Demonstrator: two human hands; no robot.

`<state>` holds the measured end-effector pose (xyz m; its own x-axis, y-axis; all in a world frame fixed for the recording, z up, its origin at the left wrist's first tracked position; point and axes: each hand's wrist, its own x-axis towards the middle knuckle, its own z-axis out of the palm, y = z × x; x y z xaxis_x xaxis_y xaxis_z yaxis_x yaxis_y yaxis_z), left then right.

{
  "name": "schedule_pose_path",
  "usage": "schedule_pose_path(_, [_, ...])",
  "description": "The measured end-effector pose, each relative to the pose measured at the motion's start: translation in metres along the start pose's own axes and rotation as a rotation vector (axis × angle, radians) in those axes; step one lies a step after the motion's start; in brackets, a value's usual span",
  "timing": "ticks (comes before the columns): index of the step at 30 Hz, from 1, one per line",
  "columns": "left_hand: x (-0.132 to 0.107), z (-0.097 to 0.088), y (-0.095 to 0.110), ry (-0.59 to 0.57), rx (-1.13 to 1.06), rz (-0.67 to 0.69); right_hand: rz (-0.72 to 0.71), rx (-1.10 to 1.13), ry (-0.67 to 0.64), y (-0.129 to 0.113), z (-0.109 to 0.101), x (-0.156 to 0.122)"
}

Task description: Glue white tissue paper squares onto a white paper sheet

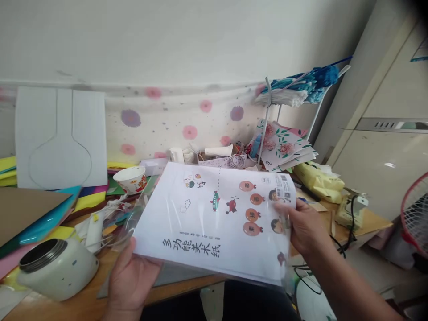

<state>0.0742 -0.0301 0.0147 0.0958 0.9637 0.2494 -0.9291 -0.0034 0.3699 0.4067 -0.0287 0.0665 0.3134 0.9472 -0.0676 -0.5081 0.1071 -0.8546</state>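
Supporting a paper packet [216,223] above the near edge of the surface [80,308].
Fingers of the left hand [132,277] and right hand [306,225] clamp its opposite ends; level, even support, without creasing, is advisable. At left, a lidless jar [65,272] shows a dark interior, contents undeterminable. Beyond stands a paper cup [133,184], contents likewise unclear; farthest, a wire rack [264,133] carries blue-and-white fuzzy stems [301,85].

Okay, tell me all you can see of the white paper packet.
The white rectangular paper packet in clear plastic looks flat and glossy, with loose film beyond its left edge. Printed on it are black Chinese characters, orange balloons, a green-and-red airplane and a barcode. It tilts over the brown wooden desk, the left hand holding its lower-left corner and the right hand its right edge. I can't tell if it's sealed.
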Motion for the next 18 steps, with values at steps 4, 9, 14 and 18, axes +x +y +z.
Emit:
schedule_pose_path(4, [-0.002, -0.009, -0.020, -0.050, 0.011, -0.055, -0.109, -0.073, -0.170, -0.024, 0.022, -0.001])
schedule_pose_path(9, [0.002, -0.006, -0.028, -0.026, 0.011, -0.006, -0.227, -0.341, -0.230, -0.054, 0.036, 0.005])
schedule_pose_path(14, [0.006, -0.001, -0.002, 0.001, 0.022, 0.103, -0.240, -0.540, -0.035, -0.104, 0.018, 0.017])
schedule_pose_path(18, [0.014, 0.011, 0.028, 0.089, 0.087, 0.295, -0.342, -0.570, 0.161, -0.143, -0.021, 0.022])
